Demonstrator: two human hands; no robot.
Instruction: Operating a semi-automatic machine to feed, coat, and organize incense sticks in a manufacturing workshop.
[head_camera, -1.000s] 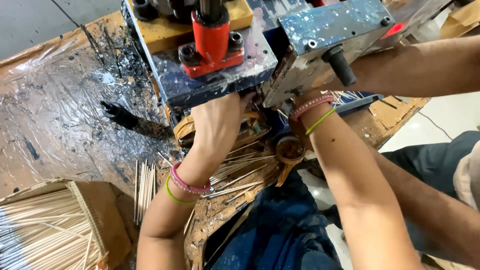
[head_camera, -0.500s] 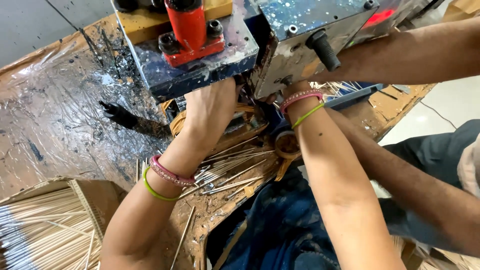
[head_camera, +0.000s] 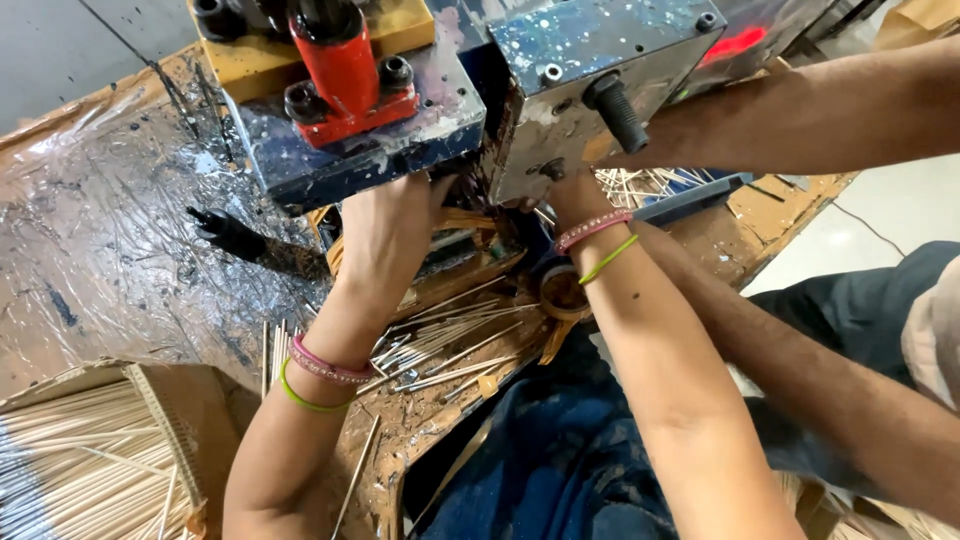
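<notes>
Thin pale sticks (head_camera: 440, 345) lie scattered on the stained wooden bench (head_camera: 420, 440), just below a paint-spattered blue machine (head_camera: 400, 130) with a red fitting on top. The left hand (head_camera: 385, 225) reaches under the machine's front edge, fingers hidden, so its grip cannot be told. The right hand (head_camera: 570, 195) is tucked beneath the grey housing, likewise unreadable. Crinkled plastic sheeting (head_camera: 100, 220) covers the bench further left; a box of bundled sticks (head_camera: 70, 460) sits nearby. Another person's arm (head_camera: 820, 110) crosses from the right.
</notes>
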